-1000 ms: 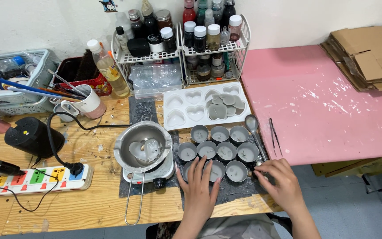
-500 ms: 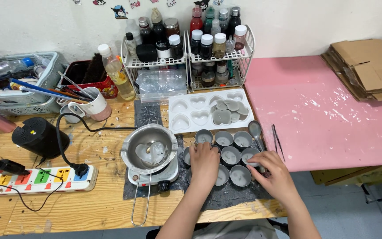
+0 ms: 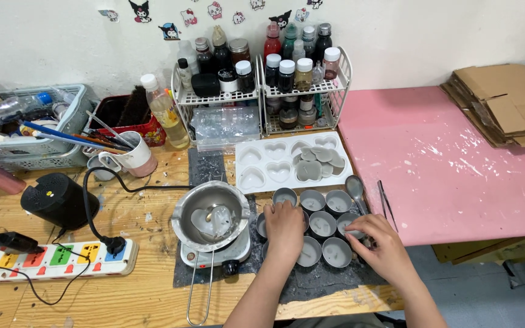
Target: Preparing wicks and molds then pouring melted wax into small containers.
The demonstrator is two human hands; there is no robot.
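Cluster of small round tins (image 3: 323,223) on dark mat (image 3: 323,276), near front edge of wooden bench (image 3: 92,291). Left hand (image 3: 284,226) over cluster's left part; right hand (image 3: 379,243) at its right edge. Heart mould tray (image 3: 256,165) behind tins; bottle rack (image 3: 262,91) behind tray, against wall. Melting pot (image 3: 212,214) on hotplate (image 3: 214,255), left of tins. Spoon (image 3: 355,188) and tweezers (image 3: 387,203) right of tins. Power strip (image 3: 50,258) far left. Pink table (image 3: 457,158) at right, cardboard (image 3: 505,100) on it.
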